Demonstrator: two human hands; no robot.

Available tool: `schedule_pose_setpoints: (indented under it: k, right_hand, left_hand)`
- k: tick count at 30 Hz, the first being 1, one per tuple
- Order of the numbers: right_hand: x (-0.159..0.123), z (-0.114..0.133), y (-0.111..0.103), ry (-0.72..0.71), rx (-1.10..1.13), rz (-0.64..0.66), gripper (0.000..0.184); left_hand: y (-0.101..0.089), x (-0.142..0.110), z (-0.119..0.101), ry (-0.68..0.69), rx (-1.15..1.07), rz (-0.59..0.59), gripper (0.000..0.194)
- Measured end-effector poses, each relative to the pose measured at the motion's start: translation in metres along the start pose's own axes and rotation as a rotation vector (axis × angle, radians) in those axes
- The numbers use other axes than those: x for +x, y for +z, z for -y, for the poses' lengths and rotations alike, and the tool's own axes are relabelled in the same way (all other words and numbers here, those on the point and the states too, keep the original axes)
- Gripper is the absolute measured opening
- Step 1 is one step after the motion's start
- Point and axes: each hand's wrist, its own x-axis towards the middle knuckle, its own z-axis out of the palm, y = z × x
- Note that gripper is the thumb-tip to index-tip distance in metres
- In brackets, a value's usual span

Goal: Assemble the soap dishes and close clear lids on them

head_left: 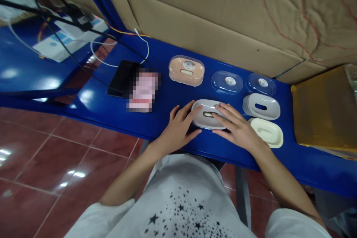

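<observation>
Both hands are on a white oval plastic soap dish lying on the blue tabletop. It has a slot in the middle, with a pale strip showing inside it. My left hand holds the left end, its fingers on the rim and its thumb low at the front edge. Over the right end, my right hand grips the dish with fingers laid across the top. Just right of that hand are a white oval tray with an open slot and a cream oval base.
Behind stand a peach lidded soap dish and two clear lids with round labels. A dark phone-like device and a blurred pink item lie left, near cables. A taped carton borders the right side.
</observation>
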Motion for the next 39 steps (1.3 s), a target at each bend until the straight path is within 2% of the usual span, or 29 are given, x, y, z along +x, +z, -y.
schedule_pose_setpoints:
  k: [11,18,24,30,33,36,39]
  right_hand:
    - [-0.004,-0.005,-0.003,0.067,0.106,0.017,0.073]
    - [-0.001,0.002,-0.004,0.053,-0.002,0.088,0.081]
    - [0.002,0.007,-0.003,0.038,-0.089,0.154,0.07]
    - [-0.001,0.008,0.004,0.051,-0.074,0.187,0.065]
    - [-0.001,0.008,0.0,0.034,-0.047,0.207,0.063]
    - [0.001,-0.001,-0.014,0.052,-0.037,0.152,0.061]
    - [0.006,-0.021,-0.027,0.235,-0.128,0.048,0.061]
  left_hand:
    - [-0.001,0.0,-0.001,-0.003,0.02,0.009,0.076]
    - [0.0,0.0,-0.001,-0.006,0.029,-0.013,0.073]
    - [0.001,0.0,-0.002,-0.005,0.039,-0.022,0.063]
    - [0.002,0.0,-0.002,-0.018,0.051,-0.015,0.058]
    - [0.001,0.001,-0.003,-0.018,0.062,0.002,0.056]
    - [0.0,0.001,-0.003,-0.022,0.061,0.012,0.056]
    - [-0.001,0.001,-0.003,-0.018,0.039,0.005,0.062]
